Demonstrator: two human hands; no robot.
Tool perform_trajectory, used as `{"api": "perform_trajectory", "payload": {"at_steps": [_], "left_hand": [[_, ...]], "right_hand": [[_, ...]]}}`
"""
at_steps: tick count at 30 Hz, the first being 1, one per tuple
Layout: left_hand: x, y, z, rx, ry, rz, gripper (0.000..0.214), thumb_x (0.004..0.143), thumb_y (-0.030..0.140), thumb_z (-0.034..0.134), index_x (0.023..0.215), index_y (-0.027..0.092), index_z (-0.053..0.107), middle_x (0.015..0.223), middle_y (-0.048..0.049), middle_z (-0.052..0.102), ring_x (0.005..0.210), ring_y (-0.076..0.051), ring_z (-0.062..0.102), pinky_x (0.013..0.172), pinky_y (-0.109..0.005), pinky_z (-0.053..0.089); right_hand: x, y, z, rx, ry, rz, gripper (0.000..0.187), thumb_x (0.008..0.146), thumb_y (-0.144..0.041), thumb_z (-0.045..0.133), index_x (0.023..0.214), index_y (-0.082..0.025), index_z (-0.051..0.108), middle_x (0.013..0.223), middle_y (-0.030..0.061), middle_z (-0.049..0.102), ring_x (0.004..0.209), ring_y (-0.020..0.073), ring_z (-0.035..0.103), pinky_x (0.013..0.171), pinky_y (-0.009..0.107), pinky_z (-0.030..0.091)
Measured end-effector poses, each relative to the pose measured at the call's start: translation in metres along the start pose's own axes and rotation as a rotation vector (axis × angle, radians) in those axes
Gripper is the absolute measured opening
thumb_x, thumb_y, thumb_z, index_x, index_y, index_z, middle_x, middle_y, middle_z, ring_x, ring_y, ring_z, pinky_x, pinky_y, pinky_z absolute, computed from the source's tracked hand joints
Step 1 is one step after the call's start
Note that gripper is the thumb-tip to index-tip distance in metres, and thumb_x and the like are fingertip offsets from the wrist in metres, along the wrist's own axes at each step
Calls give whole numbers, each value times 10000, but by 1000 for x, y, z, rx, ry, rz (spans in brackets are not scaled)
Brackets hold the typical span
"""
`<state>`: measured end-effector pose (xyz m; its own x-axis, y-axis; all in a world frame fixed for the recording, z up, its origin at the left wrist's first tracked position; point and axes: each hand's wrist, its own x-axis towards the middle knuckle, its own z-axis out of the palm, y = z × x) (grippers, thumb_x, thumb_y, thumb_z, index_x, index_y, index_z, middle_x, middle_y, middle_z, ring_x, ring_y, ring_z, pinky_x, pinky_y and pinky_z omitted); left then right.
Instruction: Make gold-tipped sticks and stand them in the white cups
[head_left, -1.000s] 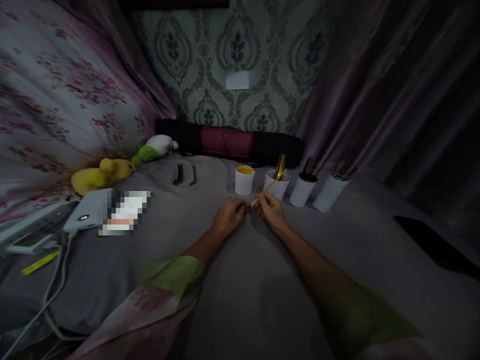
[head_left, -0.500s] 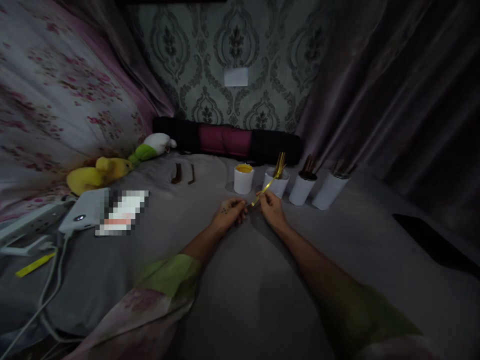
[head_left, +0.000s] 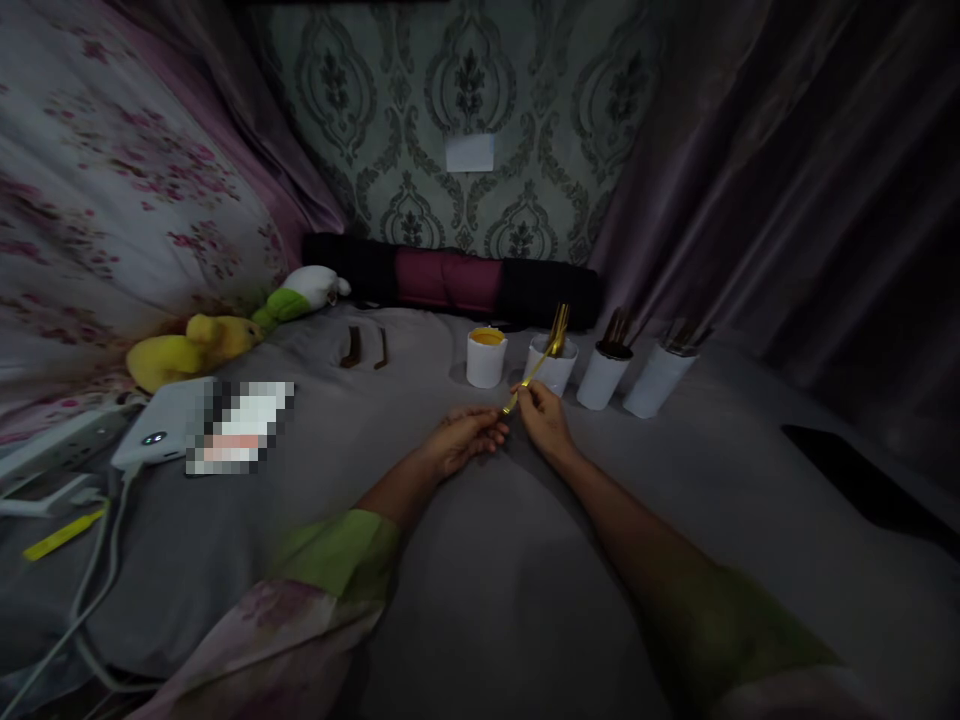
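Observation:
A slim gold strip (head_left: 540,362) slants up and away between my hands, in front of the white cups. My right hand (head_left: 545,415) pinches it partway along its length, between thumb and fingertips. My left hand (head_left: 466,437) is closed at the strip's lower end, thumb against the fingers, which hide that end. Just beyond my right hand stands a white cup (head_left: 551,378) with several gold strips (head_left: 560,325) sticking up from it. Left of that cup is another white cup (head_left: 485,362) with a yellow inside.
Two taller white holders (head_left: 602,380) with dark brown sticks (head_left: 616,328) lean at the right. A dark flat object (head_left: 862,485) lies farther right. At left are a white device (head_left: 161,425) with cables, a yellow marker-like stick (head_left: 64,535) and plush toys (head_left: 195,350).
My left hand has shifted slightly right and turned, its fingers now closer to the strip's lower end. My right hand keeps its pinch and has barely moved.

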<state>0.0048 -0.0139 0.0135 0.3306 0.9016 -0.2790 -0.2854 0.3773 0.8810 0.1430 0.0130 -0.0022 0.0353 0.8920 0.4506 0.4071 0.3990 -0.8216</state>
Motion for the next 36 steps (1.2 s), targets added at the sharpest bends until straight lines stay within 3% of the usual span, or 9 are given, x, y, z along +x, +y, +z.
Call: {"api": "perform_trajectory", "payload": {"at_steps": [15,21,30,36], "left_hand": [[2,-5,-6,-59,-130,-40,165,743,10,445,865,74,536,673,-54,601,508,-57,529,460,-152,398],[5,-7,-9,-78,-124,-51,154,729,21,471,855,87,529,660,-47,601,516,-61,530,463,-155,395],[3,-4,-9,-100,-168,-65,124,743,29,462,831,94,521,627,-34,595,497,-54,523,456,-142,384],[-8,1,-13,12,-55,-62,55,752,94,478,781,102,523,587,-18,564,467,-58,505,465,-167,388]], "right_hand": [[-1,2,0,41,-54,6,282,772,-360,387,763,-171,596,609,-12,509,568,110,449,520,212,339],[-1,9,1,68,-76,68,295,768,-392,396,780,-177,597,528,-27,437,481,97,388,422,193,289],[7,4,-6,103,-62,99,337,771,-437,398,828,-172,598,530,-35,431,435,82,369,400,191,296],[7,-3,-9,122,-24,149,355,738,-460,442,797,-142,590,536,-26,435,422,71,371,363,180,283]]}}
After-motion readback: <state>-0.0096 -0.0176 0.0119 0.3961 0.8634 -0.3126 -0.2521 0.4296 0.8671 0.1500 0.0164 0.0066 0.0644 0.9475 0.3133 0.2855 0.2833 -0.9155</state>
